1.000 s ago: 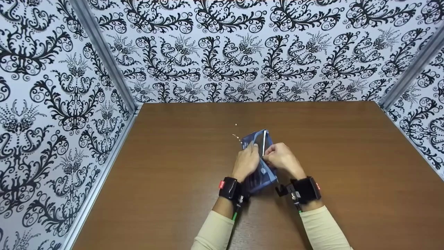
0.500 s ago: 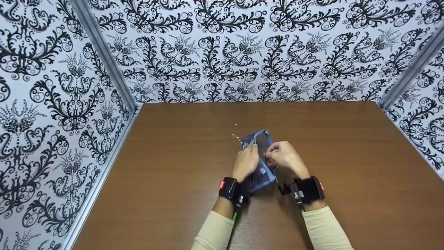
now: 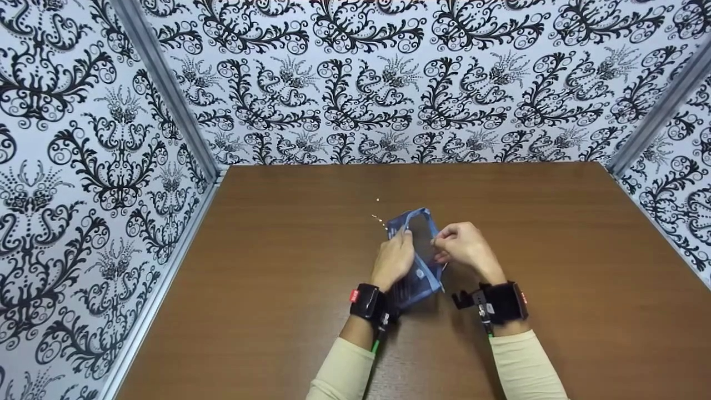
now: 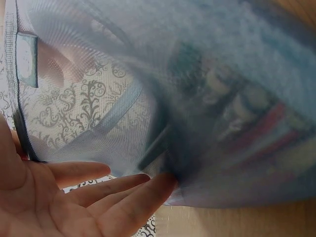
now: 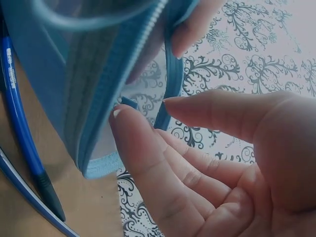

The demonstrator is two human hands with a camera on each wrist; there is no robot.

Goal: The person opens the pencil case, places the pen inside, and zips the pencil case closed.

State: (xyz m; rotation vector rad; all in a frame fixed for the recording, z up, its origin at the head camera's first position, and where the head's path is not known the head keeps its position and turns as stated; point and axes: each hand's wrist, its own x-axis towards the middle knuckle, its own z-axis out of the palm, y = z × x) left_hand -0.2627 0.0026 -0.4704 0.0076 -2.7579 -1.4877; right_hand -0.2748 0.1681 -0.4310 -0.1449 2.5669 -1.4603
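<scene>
A blue mesh zipper pouch [image 3: 414, 289] is tilted over the table, its mouth facing up and away. My left hand [image 3: 395, 258] grips its left rim; in the left wrist view the fingers [image 4: 143, 197] lie against the mesh. My right hand [image 3: 464, 247] is at the right rim of the mouth. In the right wrist view its thumb [image 5: 197, 111] and index finger stand apart beside the zipper edge [image 5: 123, 64], nothing visible between them. Blurred items, some red, white and green, show through the mesh [image 4: 256, 123] in the left wrist view.
Small white bits [image 3: 379, 218] lie in a line on the brown table [image 3: 289, 250], just beyond the pouch. Patterned walls [image 3: 361, 83] enclose the back and sides. A blue pen-like rod [image 5: 19, 113] with a dark tapered end shows at the left of the right wrist view.
My right hand has drawn back to the right, from the pouch's mouth to its right rim. A thin white strip in the mouth has gone from view. My left hand has stayed put.
</scene>
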